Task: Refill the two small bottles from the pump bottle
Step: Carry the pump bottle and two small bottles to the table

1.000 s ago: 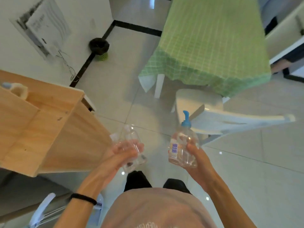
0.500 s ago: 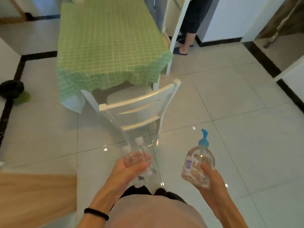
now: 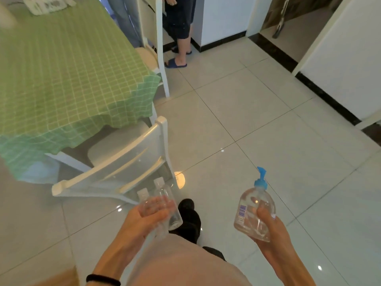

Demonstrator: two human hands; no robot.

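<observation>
Standing on tiled floor (image 3: 257, 124): left hand (image 3: 144, 218) grips two small bottles (image 3: 162, 203) together; right hand (image 3: 270, 228) clasps the pump bottle (image 3: 250, 211).

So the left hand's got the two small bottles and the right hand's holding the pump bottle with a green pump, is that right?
Not quite. The head view shows the pump is blue, not green. The rest holds: the left hand holds the two small bottles and the right hand holds the pump bottle.
</observation>
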